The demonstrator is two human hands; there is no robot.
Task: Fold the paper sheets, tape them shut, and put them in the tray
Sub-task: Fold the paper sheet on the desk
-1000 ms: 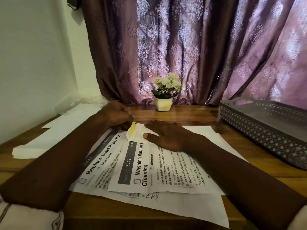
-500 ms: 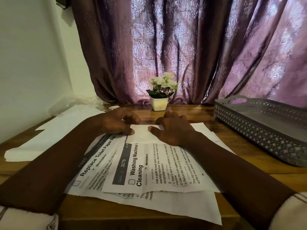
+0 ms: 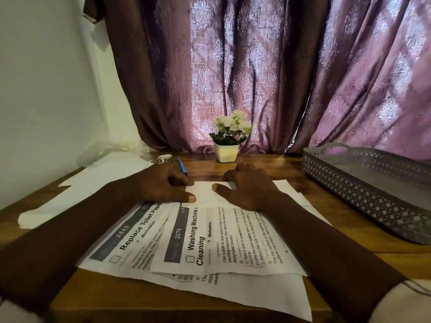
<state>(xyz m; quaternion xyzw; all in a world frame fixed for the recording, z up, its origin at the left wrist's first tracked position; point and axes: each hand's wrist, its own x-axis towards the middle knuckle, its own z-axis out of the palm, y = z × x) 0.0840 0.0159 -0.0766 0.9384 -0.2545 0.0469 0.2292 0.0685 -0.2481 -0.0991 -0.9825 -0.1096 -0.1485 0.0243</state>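
Table [image 3: 286, 167]: sheet [image 3: 205, 194] under left grip [image 3: 161, 183] and right grip [image 3: 247, 190].

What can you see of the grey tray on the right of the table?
The grey tray looks like plastic, with lattice-pierced walls, a solid floor and a cut-out handle at its far end. It sits flat on the wooden table, right of the paper sheets and before the purple curtain. The floor that shows holds nothing; the frame cuts off its right part.
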